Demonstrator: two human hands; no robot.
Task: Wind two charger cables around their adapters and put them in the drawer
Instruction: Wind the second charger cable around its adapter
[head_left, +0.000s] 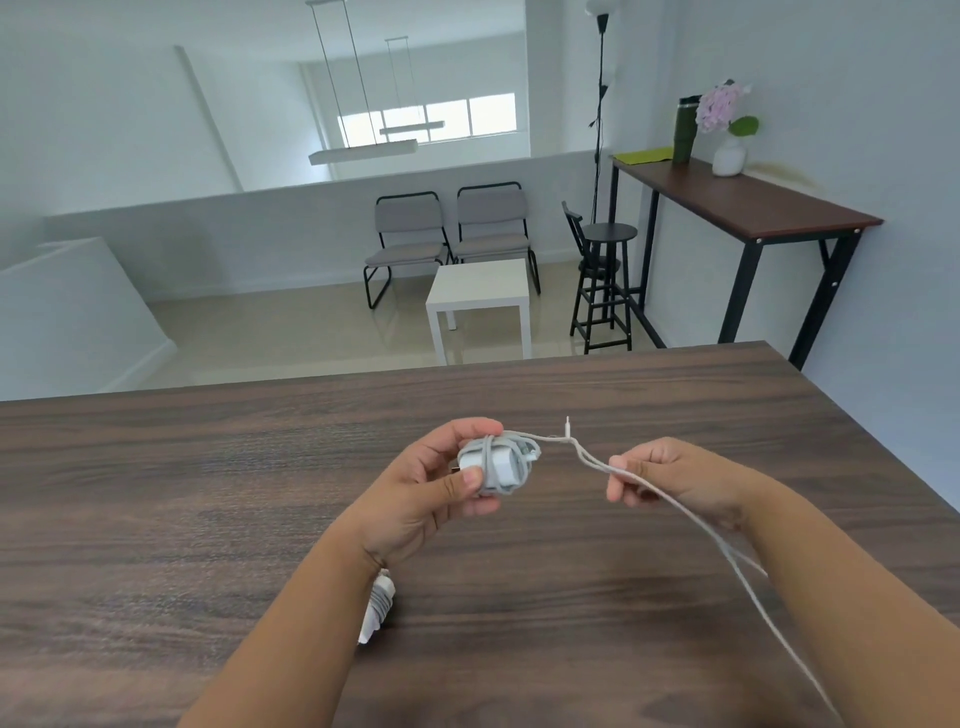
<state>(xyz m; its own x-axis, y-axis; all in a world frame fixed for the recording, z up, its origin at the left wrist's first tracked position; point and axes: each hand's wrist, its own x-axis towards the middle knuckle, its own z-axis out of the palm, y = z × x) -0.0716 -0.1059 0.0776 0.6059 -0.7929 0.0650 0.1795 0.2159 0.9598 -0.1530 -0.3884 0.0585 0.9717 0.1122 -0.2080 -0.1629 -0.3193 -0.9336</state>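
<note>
My left hand (439, 475) grips a white adapter (501, 465) above the dark wooden table (208, 493), thumb and fingers curled round it. A few turns of white cable wrap the adapter. The rest of that cable (691, 525) runs right as a doubled strand, and my right hand (670, 478) pinches it between thumb and fingers. The cable's plug end sticks up between the hands; the loose part trails toward the lower right. A second white adapter (378, 610) with cable wound round it lies on the table, partly hidden under my left forearm. No drawer is in view.
The table's far edge runs across the middle of the view, its right corner near the wall. Beyond it stand two grey chairs (447, 239), a small white table (480, 296), a black stool (605, 280) and a tall side table (748, 202) with a vase and bottle.
</note>
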